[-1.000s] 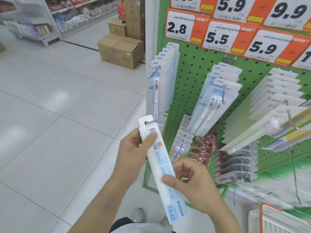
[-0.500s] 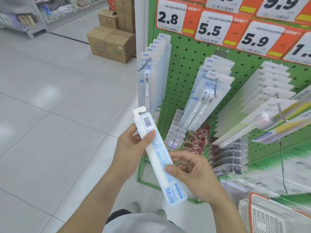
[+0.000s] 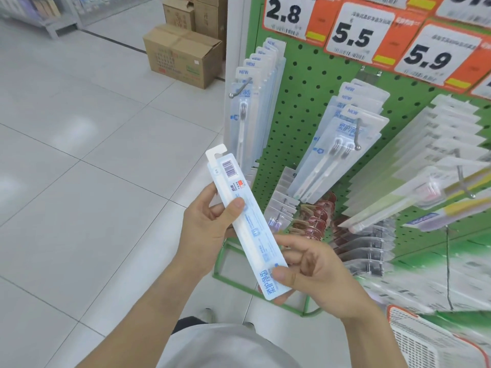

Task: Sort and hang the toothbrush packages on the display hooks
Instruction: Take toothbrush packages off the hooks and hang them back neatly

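Pale blue plastic and card make up the package [image 3: 245, 221] a person holds slantwise in both hands before a green pegboard [image 3: 305, 102] in a shop aisle. The left hand [image 3: 210, 229] grips its upper half, thumb pressed across the face and fingers curled behind; the right hand [image 3: 313, 272] pinches the lower end between thumb and fingers. The back faces the camera, barcode up and hang tab uppermost, apparently so the label can be read and matched to a row before hanging.

Two hooks carry look-alike stock: the left hook [image 3: 240, 87] holds single-brush packs marked "NEW", and the middle hook [image 3: 358, 134] holds twin packs, also marked "NEW". Orange price tags above read 2.8 [image 3: 284, 13], 5.5 [image 3: 353, 38] and 5.9 [image 3: 427, 59]. Chinese characters run along the package's lower end; the smaller print is too fine to read.

The package is well clear of either hook, so the hanging is not yet done. A white-and-red basket [image 3: 425, 338] sits at lower right, and cardboard boxes [image 3: 183, 57] stand on the tiled floor [image 3: 79, 181] beyond the rack.
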`<move>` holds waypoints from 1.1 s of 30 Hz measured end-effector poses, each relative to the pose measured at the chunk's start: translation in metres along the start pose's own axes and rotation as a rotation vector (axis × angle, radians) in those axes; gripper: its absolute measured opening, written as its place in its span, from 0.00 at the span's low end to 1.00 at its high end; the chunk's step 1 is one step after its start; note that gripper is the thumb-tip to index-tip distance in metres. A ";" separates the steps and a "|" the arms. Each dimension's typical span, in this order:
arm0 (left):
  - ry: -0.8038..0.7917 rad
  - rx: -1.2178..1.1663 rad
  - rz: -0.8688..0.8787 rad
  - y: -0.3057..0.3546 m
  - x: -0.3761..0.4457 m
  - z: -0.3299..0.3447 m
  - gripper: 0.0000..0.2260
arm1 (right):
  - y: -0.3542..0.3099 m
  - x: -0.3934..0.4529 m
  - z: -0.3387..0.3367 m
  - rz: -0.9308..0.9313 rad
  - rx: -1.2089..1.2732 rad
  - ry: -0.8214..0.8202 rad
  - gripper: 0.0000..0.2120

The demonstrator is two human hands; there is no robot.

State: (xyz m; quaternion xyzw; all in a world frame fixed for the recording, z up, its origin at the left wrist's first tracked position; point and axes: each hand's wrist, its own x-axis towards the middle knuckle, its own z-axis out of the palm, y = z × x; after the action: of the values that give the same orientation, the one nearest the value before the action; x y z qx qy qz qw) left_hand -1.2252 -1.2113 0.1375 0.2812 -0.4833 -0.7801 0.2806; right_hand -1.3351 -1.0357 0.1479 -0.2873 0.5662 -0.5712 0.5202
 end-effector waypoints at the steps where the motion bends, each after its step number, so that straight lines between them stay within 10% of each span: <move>1: 0.004 -0.002 -0.005 0.000 0.000 0.000 0.19 | -0.001 0.000 -0.001 0.002 0.012 -0.016 0.22; 11: -0.004 -0.003 0.013 0.000 0.001 0.001 0.15 | 0.000 0.006 0.003 0.047 0.079 0.021 0.18; 17: -0.012 -0.217 -0.114 0.004 0.003 0.000 0.28 | 0.007 0.009 0.016 0.150 0.368 0.039 0.16; 33: 0.005 0.002 -0.033 0.004 -0.007 -0.007 0.17 | 0.016 0.005 0.023 0.070 0.125 0.112 0.13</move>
State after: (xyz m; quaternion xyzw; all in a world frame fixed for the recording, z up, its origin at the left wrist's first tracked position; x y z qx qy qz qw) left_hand -1.2152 -1.2122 0.1402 0.2916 -0.4787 -0.7833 0.2688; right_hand -1.3107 -1.0456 0.1358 -0.2019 0.5672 -0.6020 0.5244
